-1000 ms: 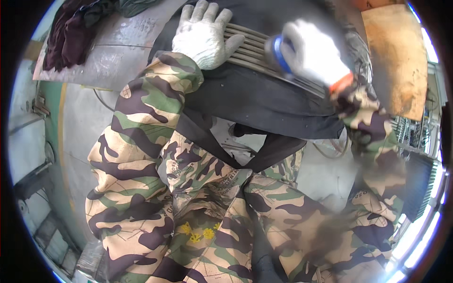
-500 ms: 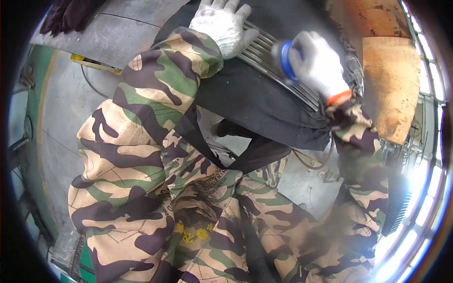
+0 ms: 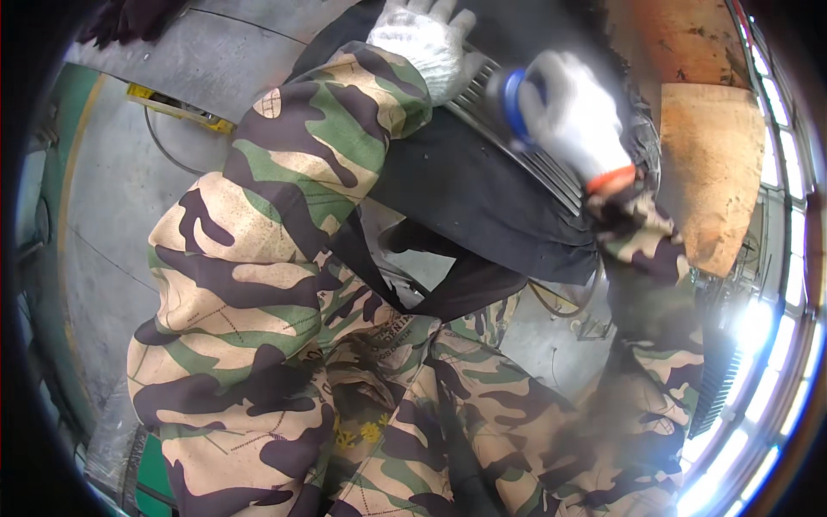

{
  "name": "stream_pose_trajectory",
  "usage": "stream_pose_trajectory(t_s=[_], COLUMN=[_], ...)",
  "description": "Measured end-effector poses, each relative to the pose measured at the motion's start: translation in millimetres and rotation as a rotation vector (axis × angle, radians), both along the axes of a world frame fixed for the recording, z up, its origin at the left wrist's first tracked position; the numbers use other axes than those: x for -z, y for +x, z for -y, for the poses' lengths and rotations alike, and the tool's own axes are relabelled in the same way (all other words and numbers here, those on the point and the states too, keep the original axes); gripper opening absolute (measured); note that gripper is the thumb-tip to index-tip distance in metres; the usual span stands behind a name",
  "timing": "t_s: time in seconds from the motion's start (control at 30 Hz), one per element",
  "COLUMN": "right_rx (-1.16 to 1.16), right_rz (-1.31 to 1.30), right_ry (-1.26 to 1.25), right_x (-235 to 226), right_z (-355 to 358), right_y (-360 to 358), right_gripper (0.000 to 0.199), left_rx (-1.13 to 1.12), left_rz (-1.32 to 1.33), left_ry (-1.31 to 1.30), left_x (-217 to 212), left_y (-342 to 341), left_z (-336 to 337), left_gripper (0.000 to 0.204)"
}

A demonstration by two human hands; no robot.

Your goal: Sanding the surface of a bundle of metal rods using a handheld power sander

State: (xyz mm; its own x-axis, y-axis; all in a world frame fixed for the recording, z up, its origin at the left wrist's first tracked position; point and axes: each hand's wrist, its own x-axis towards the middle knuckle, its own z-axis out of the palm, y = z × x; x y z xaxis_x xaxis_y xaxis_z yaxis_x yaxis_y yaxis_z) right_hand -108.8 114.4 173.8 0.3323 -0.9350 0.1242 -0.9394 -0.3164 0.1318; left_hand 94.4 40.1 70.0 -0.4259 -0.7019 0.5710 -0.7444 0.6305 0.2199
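Several thin metal rods lie side by side, slanting down to the right on a black cloth. Over their upper left end rests my left hand in a white knit glove, flat with the fingers spread. My right hand, gloved in white with an orange cuff, curls round a round blue-rimmed tool. That tool sits against the middle of the rods. Motion smears it, so its exact kind and underside cannot be made out.
Brown boards stand at the right. On the grey metal surface at the upper left lie dark gloves. Below its edge is a yellow piece with a thin cable. The cloth drapes toward my lap, above my camouflage trousers.
The whole view has shifted slightly. My right hand and the blue-rimmed tool sit a little farther up along the rods. My left hand stays flat at their upper end.
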Motion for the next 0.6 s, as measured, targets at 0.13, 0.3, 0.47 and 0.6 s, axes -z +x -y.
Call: stream_pose_trajectory(t_s=[0.13, 0.3, 0.47, 0.6], right_rx=[-0.115, 0.041, -0.109, 0.109], right_rz=[0.065, -0.023, 0.058, -0.061], right_ry=[0.017, -0.073, -0.033, -0.04], right_x=[9, 7, 2, 0], right_z=[-17, 15, -35, 6], right_y=[26, -13, -3, -27], right_gripper=[0.021, 0.024, 0.017, 0.025], left_rx=[-0.023, 0.012, 0.025, 0.016], left_rz=[0.026, -0.028, -0.018, 0.0], left_ry=[0.009, -0.037, -0.018, 0.003], left_x=[4, 2, -8, -8], left_y=[16, -1, 2, 1], left_z=[-4, 2, -1, 4], left_gripper=[0.057, 0.055, 0.052, 0.055])
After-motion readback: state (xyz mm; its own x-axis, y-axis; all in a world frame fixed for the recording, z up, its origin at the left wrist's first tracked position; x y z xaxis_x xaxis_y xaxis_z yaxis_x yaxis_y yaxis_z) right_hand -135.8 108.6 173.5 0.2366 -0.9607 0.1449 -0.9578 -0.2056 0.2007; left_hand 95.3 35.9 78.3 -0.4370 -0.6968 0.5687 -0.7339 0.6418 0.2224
